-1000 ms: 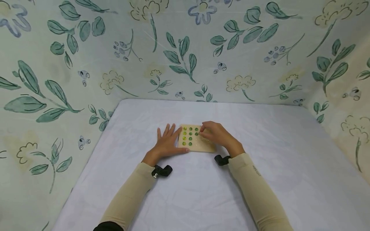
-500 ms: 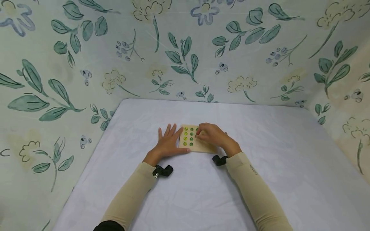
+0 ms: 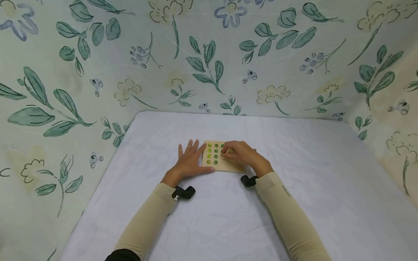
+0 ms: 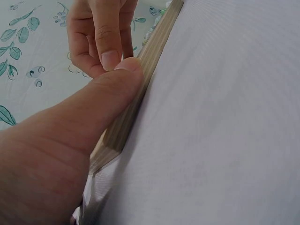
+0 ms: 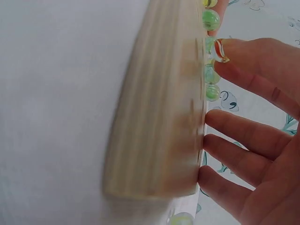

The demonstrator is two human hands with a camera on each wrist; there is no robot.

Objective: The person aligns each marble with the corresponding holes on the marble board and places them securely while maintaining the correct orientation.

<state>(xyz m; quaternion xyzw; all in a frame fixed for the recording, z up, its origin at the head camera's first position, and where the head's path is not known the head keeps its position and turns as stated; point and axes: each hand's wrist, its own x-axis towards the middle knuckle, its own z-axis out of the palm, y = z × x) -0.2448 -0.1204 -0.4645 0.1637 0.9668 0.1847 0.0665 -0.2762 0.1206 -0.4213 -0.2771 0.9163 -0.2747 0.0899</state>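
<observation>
A pale wooden board (image 3: 225, 167) lies on the white cloth, with columns of glass marbles set on it. Yellow-green marbles (image 3: 209, 156) fill the leftmost column, and green marbles (image 3: 216, 156) stand beside them. My left hand (image 3: 187, 161) spreads its straight fingers at the board's left end, the thumb along the near edge. Over the board's right part, my right hand (image 3: 243, 152) pinches a clear marble with an orange and white swirl (image 5: 220, 50) between thumb and index finger. Its other fingertips rest on the board's face. The board's right part is largely hidden under this hand.
A loose green marble (image 5: 182, 219) lies past the board's right end in the right wrist view. White cloth (image 3: 209, 217) covers the table, and a floral-patterned backdrop (image 3: 163, 87) rises behind and at both sides. Black wrist cameras (image 3: 184, 193) are strapped at both cuffs.
My right hand has shifted a little left and nearer over the board, its fingertips now at the third column of marbles. The left hand keeps its place at the board's left end.
</observation>
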